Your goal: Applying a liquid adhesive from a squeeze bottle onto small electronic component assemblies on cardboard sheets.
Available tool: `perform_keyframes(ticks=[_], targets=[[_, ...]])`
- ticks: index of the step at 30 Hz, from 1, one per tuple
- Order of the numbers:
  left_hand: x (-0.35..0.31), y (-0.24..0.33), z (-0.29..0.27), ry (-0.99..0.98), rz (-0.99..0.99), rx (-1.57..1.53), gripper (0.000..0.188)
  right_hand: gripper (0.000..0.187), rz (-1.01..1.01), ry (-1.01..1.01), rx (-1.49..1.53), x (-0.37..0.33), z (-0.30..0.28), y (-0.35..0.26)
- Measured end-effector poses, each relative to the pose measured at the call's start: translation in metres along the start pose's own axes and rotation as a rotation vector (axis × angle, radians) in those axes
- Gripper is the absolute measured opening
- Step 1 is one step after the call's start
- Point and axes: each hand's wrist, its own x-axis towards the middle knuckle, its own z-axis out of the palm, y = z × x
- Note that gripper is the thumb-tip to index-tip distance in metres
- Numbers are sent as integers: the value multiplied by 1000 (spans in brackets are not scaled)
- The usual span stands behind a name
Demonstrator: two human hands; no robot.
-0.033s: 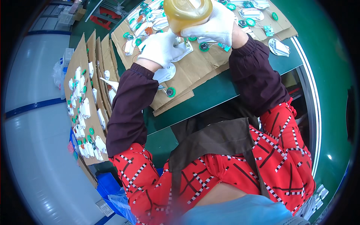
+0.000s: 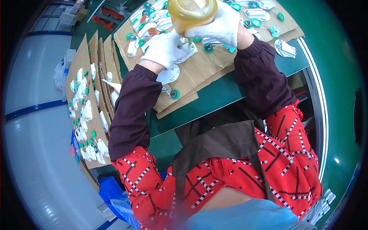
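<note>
My right hand point(image 2: 222, 27), in a white glove, is wrapped round a yellowish translucent plastic bottle point(image 2: 191, 13). The bottle's broad base faces me at the top of the picture, and its other end is out of sight. Beside and below it, my gloved left hand point(image 2: 163, 50) has its fingers curled at a white plastic housing point(image 2: 188, 52) on the cardboard sheet point(image 2: 199, 74). The hand covers part of that housing. Next to my left wrist lies another white housing point(image 2: 169, 74), with a black round part with a green rim point(image 2: 174, 94) just below it.
More white housings point(image 2: 257, 15), small green circuit boards point(image 2: 274, 31) and wires crowd the cardboard's far part. One white housing point(image 2: 285, 49) lies on the green table point(image 2: 218, 92) at the right. Several cardboard sheets point(image 2: 86, 115) bearing similar parts stand at the left.
</note>
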Motion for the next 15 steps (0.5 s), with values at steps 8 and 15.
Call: perform_keyframes(ticks=[8,15], targets=[[0,-3,4,26,23,5,39,81,7,-35,88,-1,1,8],[1,-4,5,55,47,5,39,81,68,-70,126,3,-3,3]])
